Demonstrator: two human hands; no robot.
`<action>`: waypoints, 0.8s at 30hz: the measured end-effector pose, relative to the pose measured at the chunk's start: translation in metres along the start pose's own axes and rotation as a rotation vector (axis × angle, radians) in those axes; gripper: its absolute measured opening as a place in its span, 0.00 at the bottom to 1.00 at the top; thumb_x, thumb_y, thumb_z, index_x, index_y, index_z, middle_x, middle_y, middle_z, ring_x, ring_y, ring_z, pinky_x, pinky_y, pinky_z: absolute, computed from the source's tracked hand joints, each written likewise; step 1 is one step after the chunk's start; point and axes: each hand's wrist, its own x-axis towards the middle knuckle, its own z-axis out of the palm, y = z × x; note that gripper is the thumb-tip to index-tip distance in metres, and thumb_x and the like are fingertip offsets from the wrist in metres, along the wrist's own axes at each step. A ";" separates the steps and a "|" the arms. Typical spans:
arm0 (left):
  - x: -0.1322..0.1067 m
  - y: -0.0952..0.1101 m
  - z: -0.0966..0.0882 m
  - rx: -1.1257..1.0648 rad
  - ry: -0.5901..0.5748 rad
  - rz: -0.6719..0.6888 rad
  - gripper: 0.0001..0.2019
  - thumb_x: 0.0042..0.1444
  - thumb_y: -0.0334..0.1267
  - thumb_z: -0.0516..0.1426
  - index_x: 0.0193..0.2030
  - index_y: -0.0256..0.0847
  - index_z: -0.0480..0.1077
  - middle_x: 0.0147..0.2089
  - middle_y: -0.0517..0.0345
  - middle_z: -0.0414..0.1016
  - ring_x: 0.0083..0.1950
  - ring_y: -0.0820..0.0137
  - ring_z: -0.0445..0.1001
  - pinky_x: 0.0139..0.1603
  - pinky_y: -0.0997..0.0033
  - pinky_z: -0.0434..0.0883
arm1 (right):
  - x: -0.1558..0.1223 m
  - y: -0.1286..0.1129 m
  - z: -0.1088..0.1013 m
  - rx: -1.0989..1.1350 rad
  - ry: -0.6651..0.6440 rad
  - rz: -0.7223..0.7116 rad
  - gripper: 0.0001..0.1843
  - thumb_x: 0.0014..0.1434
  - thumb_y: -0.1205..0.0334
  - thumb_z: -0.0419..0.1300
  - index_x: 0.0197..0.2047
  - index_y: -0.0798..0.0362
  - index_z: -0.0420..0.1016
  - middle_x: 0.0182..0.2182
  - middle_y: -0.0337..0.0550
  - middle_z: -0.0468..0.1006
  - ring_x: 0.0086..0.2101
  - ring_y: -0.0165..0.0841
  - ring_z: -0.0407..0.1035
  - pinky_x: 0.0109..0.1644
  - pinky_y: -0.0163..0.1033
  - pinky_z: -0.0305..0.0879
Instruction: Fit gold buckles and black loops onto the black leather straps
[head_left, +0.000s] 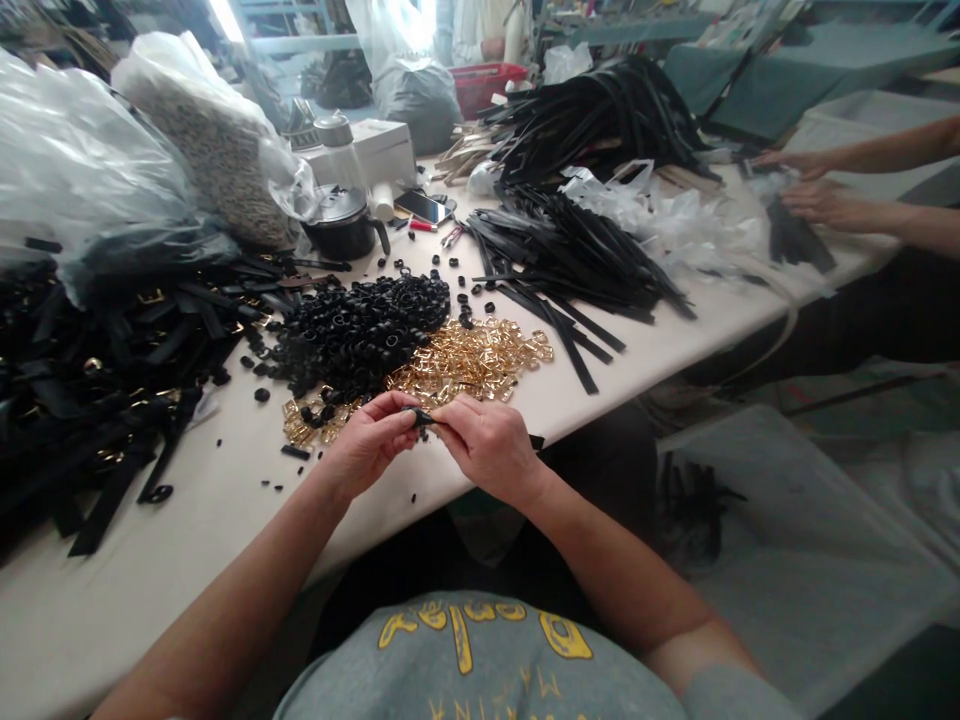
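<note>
Black piece [421, 416] between left hand [369, 440], right hand [491, 445]; shirt lettering [465, 625] illegible.

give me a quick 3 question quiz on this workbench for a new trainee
1. True or false: the left hand and right hand both pinch one small black piece.
2. Which pile lies nearest the hands? A) black straps B) gold buckles C) black rings
3. Fill in: the co-worker's hands are at the far ____ end of the table.
Key: 1 true; 2 B; 3 right.
</note>
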 end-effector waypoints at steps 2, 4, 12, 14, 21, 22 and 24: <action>-0.001 0.000 0.000 -0.001 0.000 -0.010 0.17 0.38 0.36 0.73 0.33 0.36 0.74 0.27 0.62 0.72 0.24 0.82 0.67 0.24 0.86 0.65 | 0.000 0.001 0.001 0.027 -0.004 -0.005 0.12 0.69 0.59 0.53 0.37 0.53 0.74 0.30 0.40 0.76 0.30 0.29 0.69 0.35 0.34 0.57; -0.001 0.001 0.000 0.006 -0.013 -0.022 0.17 0.38 0.37 0.73 0.32 0.36 0.73 0.23 0.64 0.68 0.21 0.84 0.63 0.21 0.87 0.61 | 0.000 0.002 0.001 0.038 -0.003 -0.020 0.12 0.69 0.58 0.52 0.38 0.52 0.74 0.30 0.40 0.77 0.31 0.29 0.69 0.36 0.34 0.58; -0.004 0.005 0.002 0.046 -0.031 -0.073 0.18 0.37 0.40 0.73 0.28 0.35 0.70 0.20 0.67 0.61 0.18 0.85 0.55 0.16 0.87 0.51 | 0.000 -0.001 -0.001 -0.063 0.013 -0.103 0.16 0.70 0.57 0.50 0.35 0.52 0.75 0.28 0.40 0.76 0.28 0.29 0.68 0.33 0.35 0.56; -0.003 0.004 0.002 0.069 -0.030 -0.056 0.17 0.38 0.40 0.72 0.29 0.35 0.72 0.20 0.66 0.63 0.19 0.84 0.57 0.17 0.86 0.52 | 0.000 -0.002 0.002 -0.010 -0.003 -0.076 0.15 0.70 0.57 0.51 0.36 0.52 0.74 0.29 0.41 0.77 0.29 0.29 0.70 0.34 0.34 0.58; -0.006 0.001 0.001 0.168 -0.006 0.035 0.17 0.41 0.42 0.71 0.28 0.37 0.69 0.21 0.65 0.65 0.21 0.82 0.59 0.20 0.84 0.54 | -0.005 -0.005 0.011 0.384 0.026 0.189 0.19 0.68 0.57 0.53 0.60 0.52 0.62 0.32 0.38 0.77 0.30 0.31 0.71 0.37 0.34 0.66; -0.006 0.001 0.001 0.187 -0.009 0.040 0.17 0.41 0.43 0.71 0.28 0.37 0.68 0.21 0.65 0.65 0.20 0.82 0.59 0.20 0.83 0.54 | -0.005 -0.006 0.012 0.420 0.033 0.209 0.20 0.68 0.58 0.52 0.62 0.52 0.60 0.31 0.37 0.75 0.30 0.31 0.71 0.37 0.34 0.66; -0.006 0.001 -0.001 0.228 -0.014 0.041 0.18 0.42 0.44 0.71 0.28 0.38 0.68 0.21 0.65 0.65 0.20 0.81 0.59 0.20 0.82 0.54 | -0.005 -0.007 0.013 0.449 0.044 0.236 0.21 0.69 0.59 0.50 0.63 0.52 0.58 0.29 0.36 0.73 0.28 0.30 0.70 0.37 0.35 0.67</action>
